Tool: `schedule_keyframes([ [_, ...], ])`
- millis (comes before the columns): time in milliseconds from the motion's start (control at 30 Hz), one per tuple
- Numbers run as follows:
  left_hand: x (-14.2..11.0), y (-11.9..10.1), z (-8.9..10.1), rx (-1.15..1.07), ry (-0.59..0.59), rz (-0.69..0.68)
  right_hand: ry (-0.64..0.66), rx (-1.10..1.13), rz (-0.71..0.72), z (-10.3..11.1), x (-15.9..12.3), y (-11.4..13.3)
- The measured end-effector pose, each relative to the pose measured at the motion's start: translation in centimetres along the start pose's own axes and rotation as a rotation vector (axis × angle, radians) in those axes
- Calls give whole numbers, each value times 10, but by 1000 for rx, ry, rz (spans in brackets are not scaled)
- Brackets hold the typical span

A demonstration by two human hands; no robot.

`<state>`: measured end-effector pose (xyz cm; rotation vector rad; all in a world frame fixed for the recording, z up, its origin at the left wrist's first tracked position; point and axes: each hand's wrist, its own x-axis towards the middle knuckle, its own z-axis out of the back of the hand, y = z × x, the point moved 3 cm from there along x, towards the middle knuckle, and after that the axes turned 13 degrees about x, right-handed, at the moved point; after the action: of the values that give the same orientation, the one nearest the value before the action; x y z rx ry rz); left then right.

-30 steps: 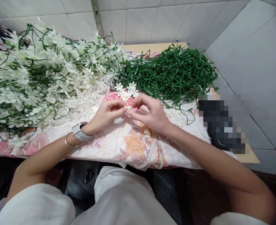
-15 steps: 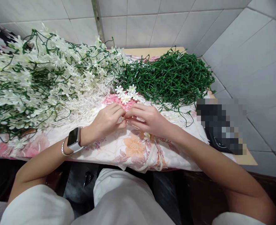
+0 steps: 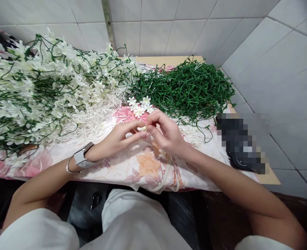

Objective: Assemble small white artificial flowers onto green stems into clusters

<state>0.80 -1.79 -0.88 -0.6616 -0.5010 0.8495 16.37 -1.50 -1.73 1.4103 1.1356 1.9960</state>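
A small white artificial flower sits between the fingertips of both hands, over the floral cloth. My left hand comes in from the left, with its thumb and fingers closed about the flower. On the other side my right hand pinches it between thumb and bent fingers, which partly hide it. Just beyond the fingertips lies a small cluster of white flowers on a pink patch of the cloth. One loose white blossom rests below my right hand.
A large heap of white flowers on green stems fills the left. Bare green plastic stems are piled at the back right. Thin white pieces lie between. A blurred dark object is at the right edge. Tiled walls stand behind.
My right hand has turned and its fingers have lifted and bent. My left hand's fingers have straightened somewhat, and the white flower between the hands now shows. The view has shifted slightly.
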Motion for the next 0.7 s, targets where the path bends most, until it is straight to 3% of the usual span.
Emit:
schedule_keyframes([
  [100,0,5,1,83,-63,74,-24,37,-47,5,4,-2],
  [167,0,8,2,114,-95,106,-46,-72,-9,21,12,-3],
  [267,1,13,3,90,-113,114,-194,-555,45,60,25,-13],
  [333,2,15,4,65,-110,116,-187,-775,-17,82,30,-27],
  [400,3,16,4,56,-103,126,-128,-849,-60,94,31,-38],
  [500,4,16,5,38,-102,144,-185,-823,-50,99,31,-37],
  [700,6,16,7,-17,-120,176,-566,-547,14,117,34,-12],
])
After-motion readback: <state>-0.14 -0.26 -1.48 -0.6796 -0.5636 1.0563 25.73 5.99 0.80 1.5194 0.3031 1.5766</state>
